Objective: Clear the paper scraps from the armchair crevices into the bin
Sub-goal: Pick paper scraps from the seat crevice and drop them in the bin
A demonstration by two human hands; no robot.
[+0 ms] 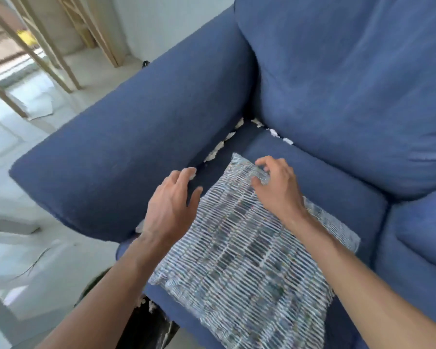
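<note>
Several paper scraps (218, 148) line the armchair (350, 71) crevices beside the armrest (136, 137). Nearby, the left hand (171, 200) hovers spread-fingered; the right hand (278, 183) pinches the woven cushion (237, 253). A dark shape below, perhaps the bin (146, 326), is largely cut off.

We find the pillow (237, 248) lying over most of the seat (335, 185), its left edge close to the armrest (126, 157). That crowds the near stretch of the crevice, where our left hand (169, 205) hovers. Farther back the crevice lies uncovered, with paper scraps (217, 147) showing along it. The back cushion (350, 84) bulges over the rear crevice. Our right hand (280, 187) pinches the pillow's far corner. The bin (141, 326) stands below the seat's front left corner.
</note>
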